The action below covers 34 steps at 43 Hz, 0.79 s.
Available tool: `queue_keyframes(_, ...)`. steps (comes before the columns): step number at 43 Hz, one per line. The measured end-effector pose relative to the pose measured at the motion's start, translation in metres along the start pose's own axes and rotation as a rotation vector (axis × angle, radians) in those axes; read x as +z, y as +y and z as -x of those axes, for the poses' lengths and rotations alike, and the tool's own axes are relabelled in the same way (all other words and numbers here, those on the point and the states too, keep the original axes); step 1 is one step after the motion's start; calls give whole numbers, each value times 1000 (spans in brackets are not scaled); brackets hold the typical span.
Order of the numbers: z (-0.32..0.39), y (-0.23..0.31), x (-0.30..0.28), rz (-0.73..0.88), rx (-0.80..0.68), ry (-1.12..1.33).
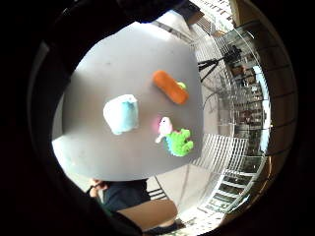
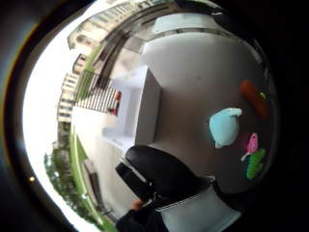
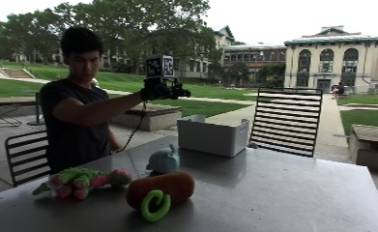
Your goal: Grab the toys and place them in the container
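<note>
Scene: A person seated at an outdoor counter raises the gloved right hand high above it, nothing visibly in its grasp.

Toys: Three lie on the counter. The pale blue plush sits in the middle; the orange plush with a green ring lies toward the camera, at about 6 o'clock from it; the green-and-pink plush lies at about 8 o'clock from it.

Container: The white container stands open-topped at about 1 o'clock from the blue plush, well apart from all three toys. No toy shows over its rim.

Step in hand: By my reading, the reach for a first toy, with none yet collected.

How to do it well: Bring the hand down from overhead onto one toy only. The blue plush is nearest the container and stands clear of its neighbours, so it looks the easiest first pick. Lift it over the rim before letting go.

Hand pose: The forearm is lifted, elbow bent, the palm facing down over the counter.

Fingers: I cannot tell whether they are spread or curled.
</note>
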<state>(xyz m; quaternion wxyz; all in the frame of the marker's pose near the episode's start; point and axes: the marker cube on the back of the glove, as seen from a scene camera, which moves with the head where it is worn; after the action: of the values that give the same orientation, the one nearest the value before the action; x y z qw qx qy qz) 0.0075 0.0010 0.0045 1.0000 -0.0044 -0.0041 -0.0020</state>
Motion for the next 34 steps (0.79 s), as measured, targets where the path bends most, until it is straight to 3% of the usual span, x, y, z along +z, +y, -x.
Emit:
queue_keyframes(9,-40,0,43,60,0,-36)
queue_keyframes(34,-59,14,195,371,71,-12)
